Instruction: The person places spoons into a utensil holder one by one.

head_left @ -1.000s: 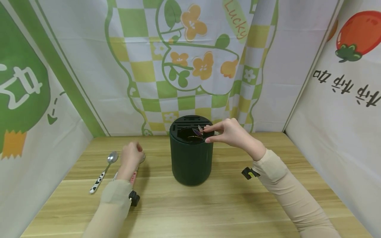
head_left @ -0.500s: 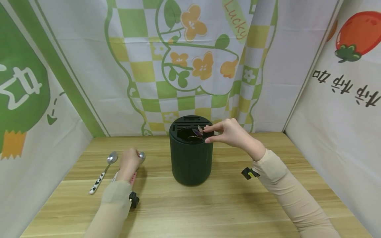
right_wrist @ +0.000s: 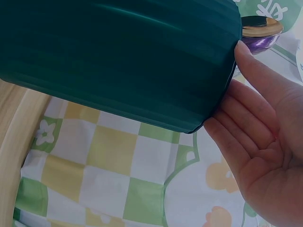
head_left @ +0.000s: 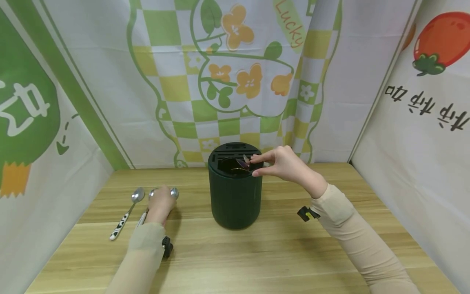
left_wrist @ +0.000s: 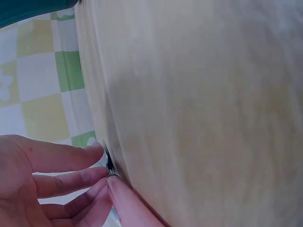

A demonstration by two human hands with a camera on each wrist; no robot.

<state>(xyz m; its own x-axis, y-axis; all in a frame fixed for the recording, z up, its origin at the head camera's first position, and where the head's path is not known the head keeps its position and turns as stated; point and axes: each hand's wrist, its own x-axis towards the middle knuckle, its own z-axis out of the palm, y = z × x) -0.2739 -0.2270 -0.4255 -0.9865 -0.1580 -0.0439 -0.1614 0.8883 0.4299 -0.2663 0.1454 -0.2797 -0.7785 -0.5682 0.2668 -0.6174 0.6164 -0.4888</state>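
My left hand is low over the left of the table, its fingers pinching the neck of a pink-handled spoon. Most of that spoon is covered by the hand in the head view; its silver bowl shows beyond the fingers. My right hand touches the rim of a dark green utensil holder with thumb and fingertips spread along it. Beside those fingertips, a purple-backed spoon sticks out of the holder's opening, its bowl uppermost.
Left of my left hand lie a white-handled spoon, partly under the hand, and a spoon with a black-and-white spotted handle. Patterned cloth hangs behind the wooden table and along both sides.
My left hand has shifted slightly and turned over the pink-handled spoon, uncovering the white-handled spoon's bowl. The right hand and the holder stay in place.
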